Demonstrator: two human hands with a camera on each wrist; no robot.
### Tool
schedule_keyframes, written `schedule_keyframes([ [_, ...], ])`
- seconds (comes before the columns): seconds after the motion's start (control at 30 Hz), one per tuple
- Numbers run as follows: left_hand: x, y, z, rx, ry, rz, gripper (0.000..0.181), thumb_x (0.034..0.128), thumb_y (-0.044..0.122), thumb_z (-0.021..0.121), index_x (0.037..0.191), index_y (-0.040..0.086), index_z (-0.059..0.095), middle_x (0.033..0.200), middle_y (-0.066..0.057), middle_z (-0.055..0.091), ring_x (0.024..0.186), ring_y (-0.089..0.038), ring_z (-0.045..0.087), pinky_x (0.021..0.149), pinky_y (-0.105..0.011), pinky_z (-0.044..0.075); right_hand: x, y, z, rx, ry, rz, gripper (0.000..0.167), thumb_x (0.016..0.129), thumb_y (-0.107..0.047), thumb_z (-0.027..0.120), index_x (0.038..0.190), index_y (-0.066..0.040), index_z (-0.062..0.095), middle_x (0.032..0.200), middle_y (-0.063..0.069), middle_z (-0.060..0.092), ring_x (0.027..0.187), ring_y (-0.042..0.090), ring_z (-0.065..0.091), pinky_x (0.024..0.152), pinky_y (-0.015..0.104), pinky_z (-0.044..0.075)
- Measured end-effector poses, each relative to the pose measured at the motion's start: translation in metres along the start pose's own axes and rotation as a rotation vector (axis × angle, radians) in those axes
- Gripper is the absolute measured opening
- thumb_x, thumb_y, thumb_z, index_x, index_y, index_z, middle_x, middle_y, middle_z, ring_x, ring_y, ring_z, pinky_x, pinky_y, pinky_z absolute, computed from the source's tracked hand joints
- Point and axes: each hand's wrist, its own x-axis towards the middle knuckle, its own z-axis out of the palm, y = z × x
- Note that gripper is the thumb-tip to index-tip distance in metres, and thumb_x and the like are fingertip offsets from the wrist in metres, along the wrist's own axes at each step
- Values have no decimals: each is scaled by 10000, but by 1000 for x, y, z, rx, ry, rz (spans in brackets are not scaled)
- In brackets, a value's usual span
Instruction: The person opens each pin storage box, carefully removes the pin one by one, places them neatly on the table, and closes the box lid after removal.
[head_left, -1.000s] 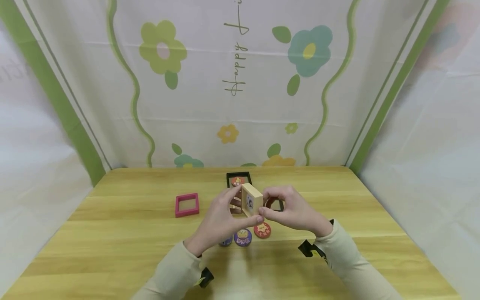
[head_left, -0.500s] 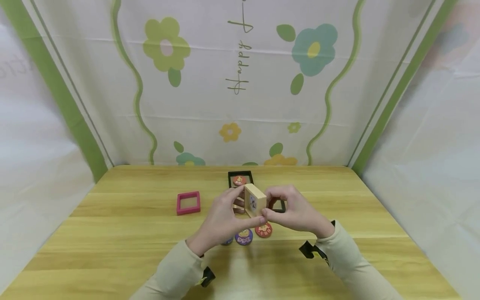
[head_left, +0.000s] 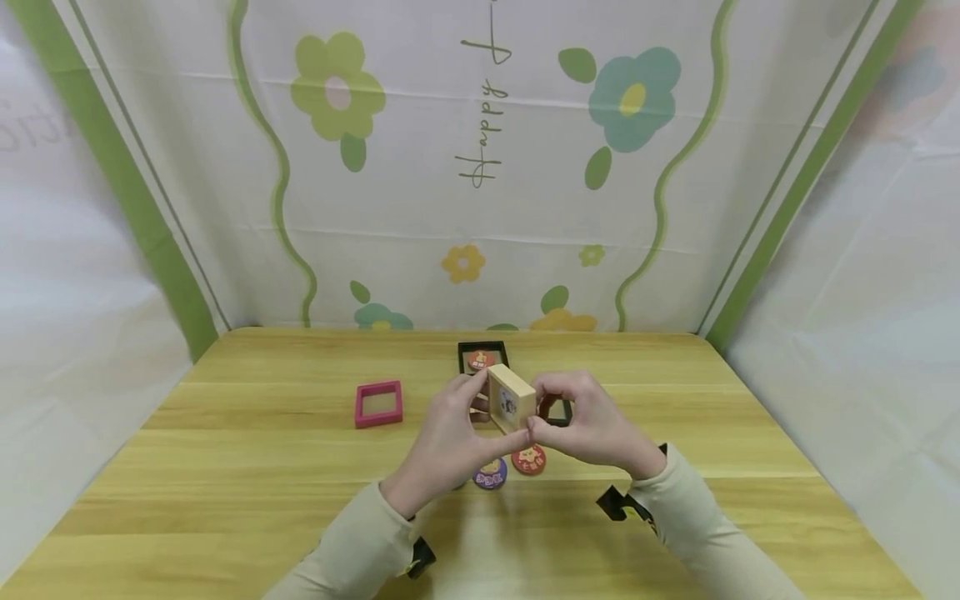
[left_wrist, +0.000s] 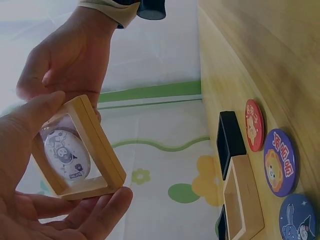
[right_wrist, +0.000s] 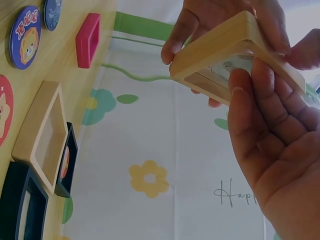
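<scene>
Wooden frame (left_wrist: 102, 145) sits between the left hand's (head_left: 448, 433) thumb (left_wrist: 42, 107) and fingers (left_wrist: 107, 212).

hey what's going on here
A person's left hand grips a wooden frame above the table, with a white badge showing inside; the right hand touches the frame's other side. On the table lie a pink frame, a second wooden frame, two dark frames, and loose red, purple and blue badges.
</scene>
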Motion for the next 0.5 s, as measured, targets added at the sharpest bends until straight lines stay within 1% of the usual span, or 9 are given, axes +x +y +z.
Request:
schedule_keyframes([
  [0.17, -1, 1, 1, 16, 19, -20, 922, 749, 382, 867, 1450, -21, 424, 1166, -55, 555, 921, -145, 622, 767, -210, 534, 0, 4, 1, 4, 19, -23, 231, 769, 79, 623, 839, -139, 656, 812, -54, 663, 636, 119, 587, 563, 328, 536],
  [0.27, 0, 2, 0, 33, 20, -29, 907, 754, 394, 860, 1450, -4, 436, 1166, -65, 553, 913, -155, 616, 754, -211, 535, 0, 4, 2, 4, 24, 10, 231, 781, 83, 628, 851, -134, 666, 833, -47, 672, 648, 132, 597, 575, 325, 544],
  [0.3, 0, 2, 0, 38, 18, -34, 902, 755, 406, 856, 1450, 6, 441, 1168, -63, 553, 908, -155, 613, 744, -213, 536, 0, 3, 2, 10, 20, 34, 226, 789, 84, 633, 856, -129, 669, 840, -42, 674, 657, 141, 604, 586, 330, 549],
  [0.37, 0, 1, -2, 41, 5, -42, 837, 757, 413, 851, 1421, 50, 493, 1132, -51, 555, 887, -155, 607, 712, -223, 541, 0, 2, 2, 24, 4, 107, 205, 809, 68, 648, 864, -128, 673, 859, -34, 675, 683, 157, 620, 610, 334, 555],
  [0.47, 2, 1, -7, 42, -19, -47, 719, 769, 402, 843, 1360, 117, 550, 1055, -25, 569, 845, -151, 604, 648, -241, 548, 1, -1, 3, 65, -25, 242, 115, 859, 0, 668, 882, -112, 675, 868, -12, 672, 710, 187, 635, 632, 341, 558],
  [0.5, 2, 1, -9, 38, -26, -50, 704, 774, 395, 839, 1357, 125, 551, 1038, -22, 567, 835, -154, 601, 627, -248, 548, 1, -2, 4, 85, -33, 286, 78, 877, -28, 670, 895, -104, 676, 867, 0, 672, 715, 196, 638, 638, 341, 558],
])
